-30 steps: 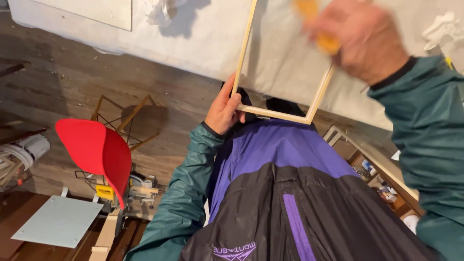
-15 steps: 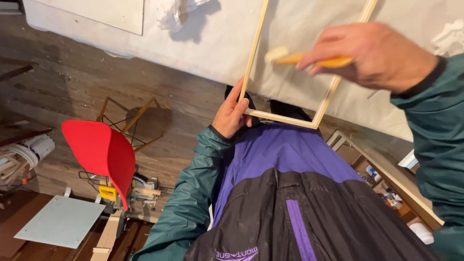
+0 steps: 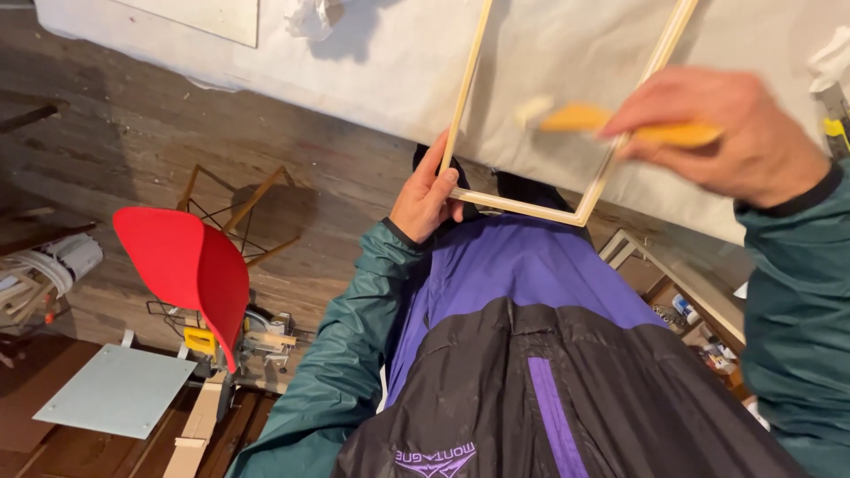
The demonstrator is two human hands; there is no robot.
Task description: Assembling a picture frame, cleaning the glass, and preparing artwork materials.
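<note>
A thin pale wooden frame (image 3: 522, 200) overhangs the near edge of a table covered with a white cloth (image 3: 390, 71). My left hand (image 3: 427, 196) grips the frame's near left corner. My right hand (image 3: 728, 133) is closed on a brush with a yellow handle (image 3: 620, 124), whose pale tip hovers inside the frame next to its right rail. The brush and right hand are motion-blurred. My purple, black and teal jacket fills the lower part of the view.
A red chair (image 3: 190, 265) with wire legs stands on the wooden floor at left. Beside it are a yellow power tool (image 3: 248, 335), a grey panel (image 3: 119, 389) and wood strips. A low shelf with small bottles (image 3: 699, 327) is at right.
My right hand with the brush has come down and to the left, from above the frame's right rail to inside the frame. My left hand has kept its hold on the corner.
</note>
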